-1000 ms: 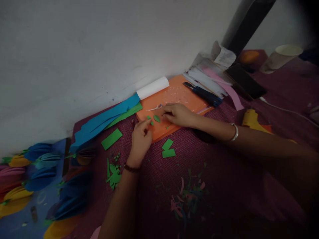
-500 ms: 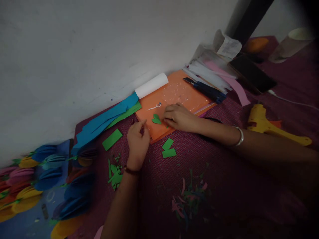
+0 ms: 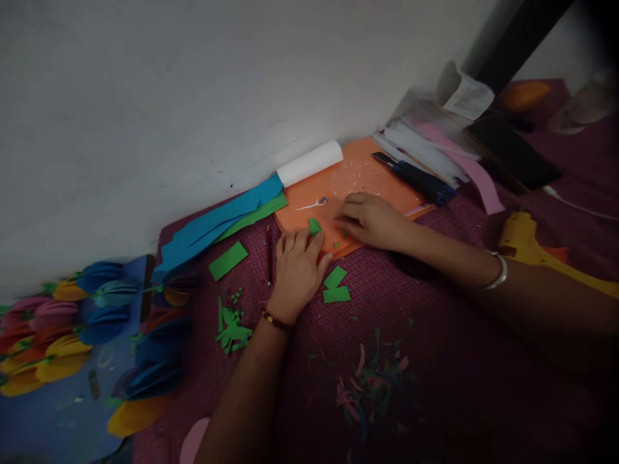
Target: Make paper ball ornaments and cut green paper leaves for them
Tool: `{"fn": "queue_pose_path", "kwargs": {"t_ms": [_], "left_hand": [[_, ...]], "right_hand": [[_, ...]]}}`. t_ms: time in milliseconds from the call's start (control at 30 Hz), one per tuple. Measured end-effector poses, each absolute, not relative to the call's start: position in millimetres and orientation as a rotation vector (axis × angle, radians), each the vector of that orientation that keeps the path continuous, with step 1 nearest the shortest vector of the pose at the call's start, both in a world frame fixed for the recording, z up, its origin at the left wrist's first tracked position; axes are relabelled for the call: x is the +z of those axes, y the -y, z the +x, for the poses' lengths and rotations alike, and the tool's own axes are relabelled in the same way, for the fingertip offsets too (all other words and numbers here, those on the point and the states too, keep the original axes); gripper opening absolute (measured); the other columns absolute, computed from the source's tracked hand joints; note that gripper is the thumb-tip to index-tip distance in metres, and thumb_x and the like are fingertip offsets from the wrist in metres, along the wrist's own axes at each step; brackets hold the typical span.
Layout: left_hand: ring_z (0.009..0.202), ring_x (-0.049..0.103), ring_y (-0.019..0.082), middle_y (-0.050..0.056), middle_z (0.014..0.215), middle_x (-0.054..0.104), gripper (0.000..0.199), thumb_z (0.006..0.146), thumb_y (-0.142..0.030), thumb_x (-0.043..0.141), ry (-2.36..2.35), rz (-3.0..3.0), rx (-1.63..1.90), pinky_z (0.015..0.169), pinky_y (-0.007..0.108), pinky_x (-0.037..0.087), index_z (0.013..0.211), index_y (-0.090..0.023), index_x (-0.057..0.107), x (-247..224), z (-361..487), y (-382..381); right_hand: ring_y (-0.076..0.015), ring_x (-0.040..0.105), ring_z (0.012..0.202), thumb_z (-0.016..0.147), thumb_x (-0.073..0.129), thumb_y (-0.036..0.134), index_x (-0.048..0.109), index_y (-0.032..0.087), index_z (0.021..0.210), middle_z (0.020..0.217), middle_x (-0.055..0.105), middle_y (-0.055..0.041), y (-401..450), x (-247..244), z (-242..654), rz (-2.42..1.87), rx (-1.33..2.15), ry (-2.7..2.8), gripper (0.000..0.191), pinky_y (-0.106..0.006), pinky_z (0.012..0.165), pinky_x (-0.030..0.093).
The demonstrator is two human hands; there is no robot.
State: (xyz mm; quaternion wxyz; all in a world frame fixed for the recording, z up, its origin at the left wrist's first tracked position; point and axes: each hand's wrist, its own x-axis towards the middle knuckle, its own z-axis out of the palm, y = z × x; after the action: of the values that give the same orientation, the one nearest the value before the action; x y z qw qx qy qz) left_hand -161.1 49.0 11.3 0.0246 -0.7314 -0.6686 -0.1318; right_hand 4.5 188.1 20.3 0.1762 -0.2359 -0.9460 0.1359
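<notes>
Several round ornaments of folded coloured paper (image 3: 110, 294) lie far to the left of the left hand (image 3: 297, 270), mostly on a blue board (image 3: 29, 425); some bear green tips (image 3: 49, 287), so I judge these nearly or fully finished. Nearer to this hand is a loose heap of green paper scraps (image 3: 235, 332), suggesting that much cutting is already done, and beyond it a plain green paper rectangle (image 3: 228, 261), seemingly not yet shaped. The left hand is palm down, its fingers loosely spread and pinching nothing that I can see. At its fingertips, partly covered by them, a small rounded green paper piece (image 3: 314, 225) lies on a flat orange sheet (image 3: 360, 151); it appears already cut. Below the gap between both hands, two smaller green paper rectangles (image 3: 337, 294) seem also left to shape. The right hand (image 3: 372, 219) is curled over the orange sheet, with a tiny green scrap (image 3: 336, 245) just below its thumb; whether its fingers grasp anything, I cannot tell. Farther right of this hand, a yellow plastic glue gun (image 3: 522, 238) lies untouched.
</notes>
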Motion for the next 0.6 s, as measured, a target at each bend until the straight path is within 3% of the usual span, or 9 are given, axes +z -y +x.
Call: {"fn": "queue_pose_path", "kwargs": {"t_ms": [233, 600], "left_hand": [[0.121, 0.046, 0.026, 0.008, 0.126, 0.057, 0.035, 0.093, -0.04, 0.047, 2.058, -2.294, -0.506, 0.111, 0.048, 0.026, 0.122, -0.023, 0.06, 8.6, -170.3, -47.6], [0.118, 0.053, 0.024, 0.009, 0.125, 0.063, 0.033, 0.094, -0.039, 0.046, 1.961, -2.272, -0.576, 0.113, 0.05, 0.024, 0.112, -0.019, 0.066, 6.1, -172.1, -46.7]], "right_hand": [[-0.0226, 0.052, 0.086, 0.086, 0.048, 0.021, 0.07, 0.014, 0.092, 0.092, 0.061, -0.0122, -191.0, 22.1, 5.0, -0.783, 0.218, 2.776, 0.024, -0.034, 0.077, 0.034], [-0.0189, 0.057, 0.082, 0.085, 0.048, 0.019, 0.071, 0.014, 0.094, 0.094, 0.067, -0.0096, -191.9, 54.8, -48.0, -0.573, 0.405, 2.793, 0.025, -0.03, 0.072, 0.036]]}}
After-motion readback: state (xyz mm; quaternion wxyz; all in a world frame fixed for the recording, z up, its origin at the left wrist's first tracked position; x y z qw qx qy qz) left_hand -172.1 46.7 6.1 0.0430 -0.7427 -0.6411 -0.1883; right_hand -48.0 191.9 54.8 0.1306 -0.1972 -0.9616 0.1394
